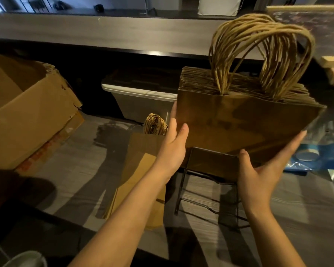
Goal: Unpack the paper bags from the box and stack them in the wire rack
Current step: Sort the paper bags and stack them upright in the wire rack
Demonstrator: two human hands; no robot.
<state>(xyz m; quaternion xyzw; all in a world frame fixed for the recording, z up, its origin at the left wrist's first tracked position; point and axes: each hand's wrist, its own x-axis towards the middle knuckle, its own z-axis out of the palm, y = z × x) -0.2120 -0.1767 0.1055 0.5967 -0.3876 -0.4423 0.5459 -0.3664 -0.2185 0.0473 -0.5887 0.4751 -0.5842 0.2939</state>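
Observation:
A thick stack of brown paper bags (245,122) with twisted paper handles stands upright, held between both hands above a black wire rack (210,189). My left hand (174,143) grips the stack's left edge, thumb on the front face. My right hand (264,170) cups the lower right corner from below. A second pile of bags (141,170) lies flat on the table left of the rack. The torn cardboard box (27,112) sits at the far left, its inside hidden.
A grey plastic bin (139,101) stands behind the flat bags under a dark counter edge. Blue plastic wrap with a round lid (305,157) lies at the right. The grey table surface (75,170) stretches between box and bags.

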